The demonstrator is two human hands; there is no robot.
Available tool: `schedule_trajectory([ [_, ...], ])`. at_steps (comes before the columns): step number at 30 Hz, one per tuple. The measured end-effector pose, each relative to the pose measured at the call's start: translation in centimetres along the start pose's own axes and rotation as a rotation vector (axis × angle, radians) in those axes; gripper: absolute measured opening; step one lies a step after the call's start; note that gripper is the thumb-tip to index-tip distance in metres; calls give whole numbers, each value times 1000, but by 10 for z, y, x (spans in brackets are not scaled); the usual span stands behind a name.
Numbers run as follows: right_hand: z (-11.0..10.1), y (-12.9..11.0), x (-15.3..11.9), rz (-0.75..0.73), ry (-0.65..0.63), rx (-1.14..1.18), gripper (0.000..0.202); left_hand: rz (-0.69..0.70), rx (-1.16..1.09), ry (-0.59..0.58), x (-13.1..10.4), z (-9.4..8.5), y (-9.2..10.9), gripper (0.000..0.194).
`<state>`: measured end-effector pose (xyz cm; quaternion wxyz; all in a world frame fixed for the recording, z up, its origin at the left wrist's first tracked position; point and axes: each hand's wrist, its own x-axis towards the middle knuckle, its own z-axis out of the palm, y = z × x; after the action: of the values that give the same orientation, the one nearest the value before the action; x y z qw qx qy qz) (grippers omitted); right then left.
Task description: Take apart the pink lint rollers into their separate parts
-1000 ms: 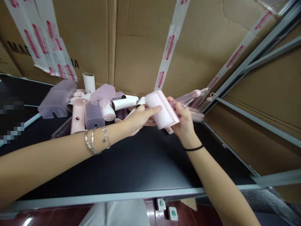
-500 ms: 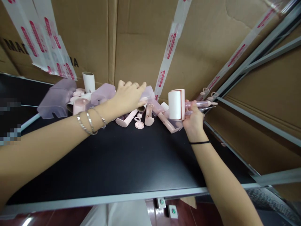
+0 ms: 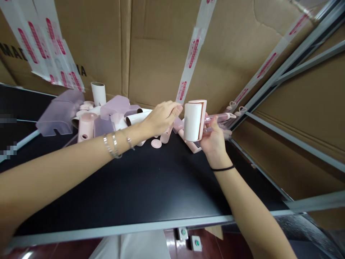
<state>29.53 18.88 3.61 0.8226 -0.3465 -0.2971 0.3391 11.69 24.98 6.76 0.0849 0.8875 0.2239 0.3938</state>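
My right hand is closed around the translucent pink handle of a lint roller. Its white paper roll sits upright in a pink frame and faces left. My left hand reaches across with fingers stretched toward the roll, just short of it. Nothing shows in its fingers, though its underside is hidden. Below and behind it lie pink handle parts and a round pink cap, partly covered by the hand.
Translucent purple covers, white paper rolls and pink parts pile up along the back left of the black shelf. A large cardboard box stands behind. Metal shelf bars run along the right.
My left hand has moved right and slightly down, off the purple cover area toward the lint roller. My right hand has brought the roller slightly left and turned it.
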Motion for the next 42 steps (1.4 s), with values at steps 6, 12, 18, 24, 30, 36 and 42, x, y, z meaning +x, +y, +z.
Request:
schedule_trajectory([
  [6,24,9,-51,71,-405,-280,40,-239,-546,29,-69,-17,36,64],
  [12,17,-2,-60,-66,-508,-935,45,-206,-88,370,-89,-56,12,48],
  [18,19,-16,-73,-743,-445,-1124,25,-287,-47,333,-92,-77,17,46],
  [24,36,-32,-108,-622,-710,-732,35,-461,-513,-101,-103,-58,50,45],
  [30,47,-28,-100,-362,-794,-1176,19,-720,-779,-319,-112,-26,57,45],
  [36,37,-7,-74,-195,-980,-1251,16,-942,-923,-466,-112,-17,54,38],
  [42,31,-4,-63,-13,-1060,-1045,25,-941,-954,-493,-112,-15,46,39],
])
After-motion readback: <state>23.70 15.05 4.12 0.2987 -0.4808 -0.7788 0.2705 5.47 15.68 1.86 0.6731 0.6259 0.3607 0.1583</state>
